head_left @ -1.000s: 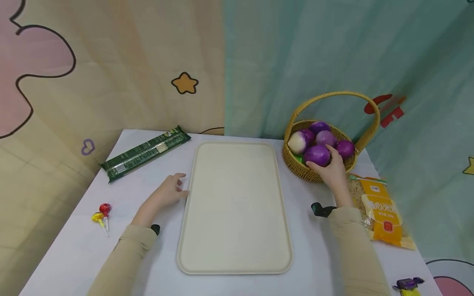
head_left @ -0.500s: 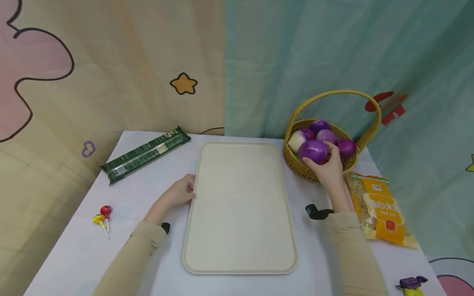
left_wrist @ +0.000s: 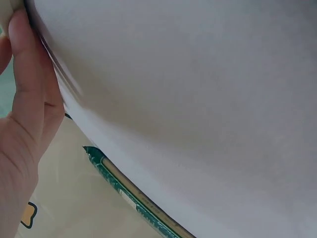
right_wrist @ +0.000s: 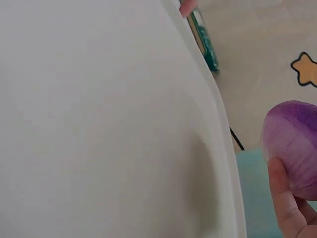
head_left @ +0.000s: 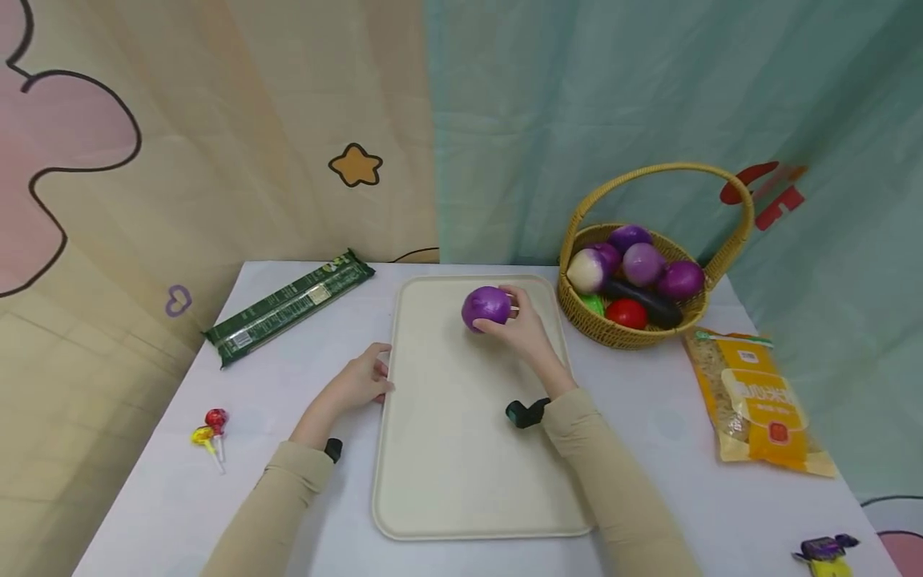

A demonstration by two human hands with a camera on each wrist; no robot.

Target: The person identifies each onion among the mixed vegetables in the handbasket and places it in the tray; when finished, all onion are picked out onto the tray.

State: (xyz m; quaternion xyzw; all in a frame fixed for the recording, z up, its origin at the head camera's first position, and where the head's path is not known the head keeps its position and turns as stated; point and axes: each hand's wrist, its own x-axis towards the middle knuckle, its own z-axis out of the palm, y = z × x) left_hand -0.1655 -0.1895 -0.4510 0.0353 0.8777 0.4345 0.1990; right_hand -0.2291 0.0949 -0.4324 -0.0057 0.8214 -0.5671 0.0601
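Note:
My right hand (head_left: 522,327) grips a round purple vegetable (head_left: 485,309) over the far part of a cream tray (head_left: 472,449). In the right wrist view, the streaked vegetable (right_wrist: 292,144) appears with a finger against its side; the rest of that hand runs out of frame. A shadow falls on the tray below. My left hand (head_left: 358,378) rests at the tray's left rim, with thumb and fingertips touching the edge. The left wrist view shows that hand (left_wrist: 29,99) with its fingers mostly straight beside the rim.
A wicker basket (head_left: 613,332) at the back right holds purple vegetables, a dark eggplant (head_left: 642,303) and a tomato (head_left: 626,313). An orange-and-clear food bag (head_left: 764,401) lies at right, wrapped candies (head_left: 824,551) nearer. A green package (head_left: 288,308) and two lollipops (head_left: 211,433) lie at left.
My right hand has lifted the round purple vegetable out of the basket and carried it left over the tray, uncovering the eggplant and tomato. My left hand has moved right onto the tray's rim.

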